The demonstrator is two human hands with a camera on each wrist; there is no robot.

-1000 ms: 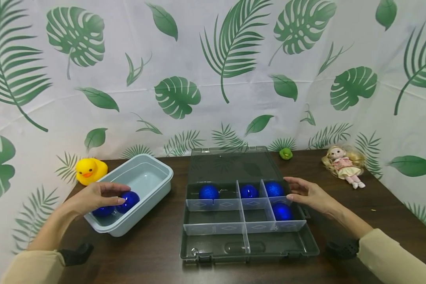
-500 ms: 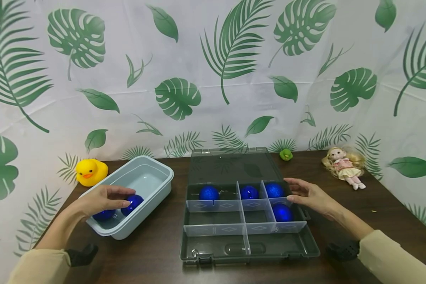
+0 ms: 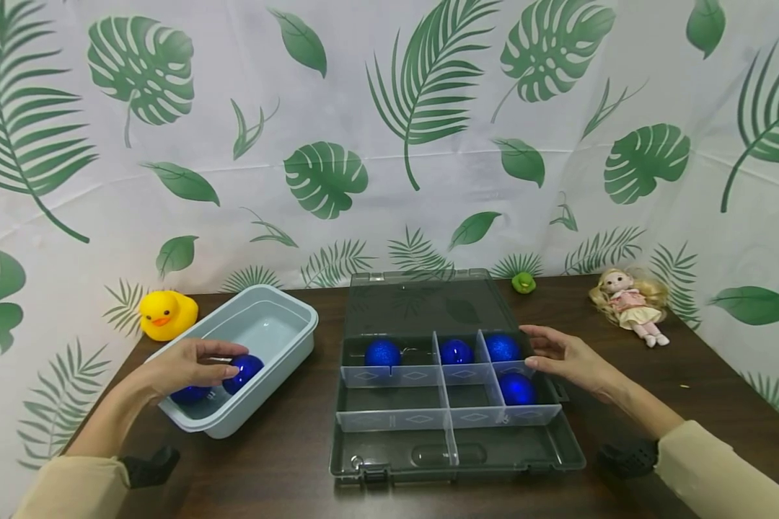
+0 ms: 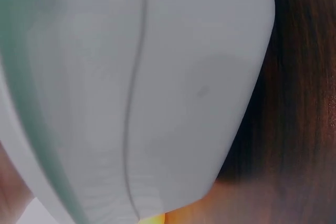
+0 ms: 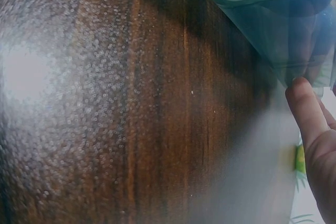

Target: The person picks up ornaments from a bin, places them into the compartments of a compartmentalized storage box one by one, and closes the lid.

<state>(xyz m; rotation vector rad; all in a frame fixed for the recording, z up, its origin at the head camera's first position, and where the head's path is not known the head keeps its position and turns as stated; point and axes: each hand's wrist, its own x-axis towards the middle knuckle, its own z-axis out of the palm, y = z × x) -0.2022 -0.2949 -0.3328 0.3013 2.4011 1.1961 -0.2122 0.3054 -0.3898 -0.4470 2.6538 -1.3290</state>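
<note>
In the head view my left hand (image 3: 185,367) reaches into the light blue tub (image 3: 288,346), thumb and fingers on a shiny blue bauble (image 3: 244,376). A second blue bauble (image 3: 191,394) sits in the tub, partly under that hand. To the right stands a grey see-through divider box (image 3: 389,450) with its lid raised. Several blue baubles, one glittery (image 3: 382,353) and one shiny (image 3: 456,352) among them, lie in its back and middle compartments. My right hand (image 3: 568,358) rests at the box's right side, fingers fairly straight; a fingertip (image 5: 299,83) touches the wall in the right wrist view.
A yellow rubber duck (image 3: 167,315) stands behind the tub. Behind the box is a small green duck (image 3: 523,282); a doll (image 3: 630,303) lies at the back right. A leaf-print cloth (image 3: 389,231) hangs behind the dark wooden table (image 3: 260,476).
Over the first half second my left hand and the bauble shifted slightly right and down inside the tub. Since then both have stayed nearly still. My right hand and the box have barely moved.
</note>
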